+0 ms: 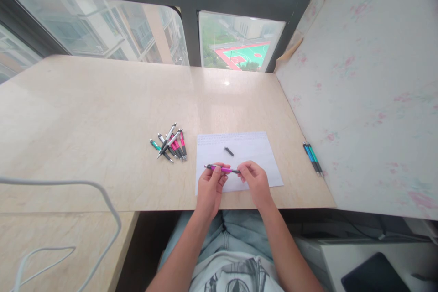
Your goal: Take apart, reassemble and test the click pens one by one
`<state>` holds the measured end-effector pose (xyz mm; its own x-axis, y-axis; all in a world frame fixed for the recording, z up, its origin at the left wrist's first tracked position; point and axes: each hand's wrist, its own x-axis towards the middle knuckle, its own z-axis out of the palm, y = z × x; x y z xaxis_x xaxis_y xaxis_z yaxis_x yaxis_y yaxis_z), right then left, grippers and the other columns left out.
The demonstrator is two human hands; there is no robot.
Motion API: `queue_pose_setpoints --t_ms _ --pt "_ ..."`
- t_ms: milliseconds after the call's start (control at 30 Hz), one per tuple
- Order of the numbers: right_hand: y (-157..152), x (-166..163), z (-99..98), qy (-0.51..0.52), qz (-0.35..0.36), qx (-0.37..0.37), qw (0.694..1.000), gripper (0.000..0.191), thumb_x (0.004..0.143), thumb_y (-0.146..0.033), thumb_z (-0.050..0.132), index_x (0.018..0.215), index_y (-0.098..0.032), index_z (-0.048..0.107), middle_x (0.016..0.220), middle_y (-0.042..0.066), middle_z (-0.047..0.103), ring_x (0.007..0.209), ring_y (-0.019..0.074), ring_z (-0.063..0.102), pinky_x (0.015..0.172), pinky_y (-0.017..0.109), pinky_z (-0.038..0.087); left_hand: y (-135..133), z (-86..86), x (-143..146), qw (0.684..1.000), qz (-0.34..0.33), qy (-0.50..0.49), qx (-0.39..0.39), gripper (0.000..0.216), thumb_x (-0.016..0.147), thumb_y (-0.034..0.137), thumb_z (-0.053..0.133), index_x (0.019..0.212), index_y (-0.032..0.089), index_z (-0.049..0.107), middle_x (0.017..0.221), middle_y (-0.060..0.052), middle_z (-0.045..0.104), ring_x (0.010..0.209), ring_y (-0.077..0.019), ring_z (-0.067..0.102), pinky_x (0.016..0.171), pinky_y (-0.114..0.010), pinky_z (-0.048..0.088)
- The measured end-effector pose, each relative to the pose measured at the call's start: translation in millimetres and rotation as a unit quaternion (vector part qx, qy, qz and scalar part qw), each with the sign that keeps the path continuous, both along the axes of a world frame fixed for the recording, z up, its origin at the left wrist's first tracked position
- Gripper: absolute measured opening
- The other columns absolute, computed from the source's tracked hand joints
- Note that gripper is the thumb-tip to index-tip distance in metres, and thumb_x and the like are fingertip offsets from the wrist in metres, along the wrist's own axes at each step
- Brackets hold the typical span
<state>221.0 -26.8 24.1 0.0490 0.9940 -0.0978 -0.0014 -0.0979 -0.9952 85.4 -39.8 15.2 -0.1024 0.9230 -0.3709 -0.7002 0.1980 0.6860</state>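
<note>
A magenta pen (pixel 226 169) with a dark clip end is held level over the sheet. My left hand (pixel 210 188) is closed around its barrel, thumb on top. At the pen's dark right end, my right hand (pixel 255 181) pinches with thumb and fingertips; those fingers partly hide the tip. Under both hands lies a white sheet of paper (pixel 248 145) with lines of handwriting along its top. A short black piece (pixel 229 151), like a pen's grip sleeve, rests on the sheet just beyond the hands.
Left of the paper, several pens (pixel 171 142) in white, magenta and green lie in a loose pile. Several blue and green pens (pixel 312 159) lie along the wall at right. A grey cable (pixel 99 187) loops at lower left. Windows stand behind the tabletop (pixel 102 114).
</note>
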Motion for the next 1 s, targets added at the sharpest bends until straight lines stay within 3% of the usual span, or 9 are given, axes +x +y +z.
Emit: queue_pose_setpoints --t_ms 133,333,500,633,700,800,1000 --pt "3 8 1.6 -0.060 -0.011 0.007 0.998 0.025 0.084 -0.044 0.065 0.080 -0.019 0.066 0.072 0.001 0.065 0.066 0.0155 0.060 0.060 0.027 0.047 1 -2.1 -3 0.999 -0.032 0.028 0.032 0.019 0.077 0.026 0.077 0.093 0.016 0.070 0.095 -0.007 0.074 0.085 -0.0130 0.067 0.075 -0.022 0.050" --pt "2 15 1.1 -0.059 0.019 -0.018 0.998 0.029 0.085 -0.047 0.063 0.089 -0.019 0.068 0.075 0.005 0.071 0.071 0.0206 0.069 0.059 0.030 0.052 1 -6.6 -3 0.998 -0.032 0.042 0.040 0.017 0.078 0.026 0.076 0.091 0.016 0.071 0.095 -0.008 0.074 0.082 -0.0129 0.066 0.074 -0.023 0.050" --pt "-1 17 4.2 -0.102 0.018 0.058 0.993 0.022 0.082 -0.036 0.068 0.098 -0.022 0.069 0.090 0.006 0.072 0.086 0.0217 0.068 0.074 0.034 0.055 1 -8.5 -3 0.997 -0.017 0.052 0.047 0.019 0.078 0.028 0.076 0.091 0.016 0.071 0.092 -0.007 0.074 0.081 -0.0137 0.066 0.073 -0.023 0.050" --pt "-1 17 9.8 -0.116 0.053 0.087 0.988 0.029 0.082 -0.033 0.068 0.110 -0.024 0.068 0.106 0.007 0.071 0.100 0.0233 0.066 0.078 0.034 0.054 1 -9.0 -4 0.998 -0.011 0.046 0.052 0.017 0.079 0.028 0.074 0.090 0.016 0.070 0.091 -0.007 0.073 0.079 -0.0126 0.066 0.072 -0.023 0.049" --pt "0 18 11.7 -0.136 0.063 0.068 0.986 0.021 0.088 -0.036 0.061 0.101 -0.023 0.071 0.096 0.006 0.073 0.091 0.0222 0.067 0.074 0.033 0.053 1 -9.4 -4 0.998 -0.011 0.041 0.051 0.019 0.078 0.029 0.075 0.090 0.016 0.070 0.091 -0.007 0.073 0.078 -0.0125 0.066 0.071 -0.023 0.049" --pt "0 18 12.7 -0.167 0.068 0.055 0.982 0.027 0.093 -0.038 0.054 0.081 -0.021 0.073 0.078 0.005 0.073 0.077 0.0208 0.067 0.072 0.034 0.052 1 -10.1 -4 0.998 -0.013 0.040 0.051 0.021 0.077 0.030 0.077 0.090 0.016 0.070 0.090 -0.007 0.073 0.076 -0.0123 0.065 0.070 -0.023 0.049" --pt "0 17 11.2 -0.125 0.052 0.092 0.986 0.015 0.083 -0.032 0.067 0.095 -0.023 0.071 0.097 0.006 0.072 0.094 0.0224 0.066 0.079 0.034 0.054 1 -9.4 -4 0.998 -0.004 0.044 0.052 0.019 0.078 0.029 0.076 0.089 0.016 0.070 0.090 -0.007 0.073 0.076 -0.0121 0.065 0.070 -0.023 0.049"
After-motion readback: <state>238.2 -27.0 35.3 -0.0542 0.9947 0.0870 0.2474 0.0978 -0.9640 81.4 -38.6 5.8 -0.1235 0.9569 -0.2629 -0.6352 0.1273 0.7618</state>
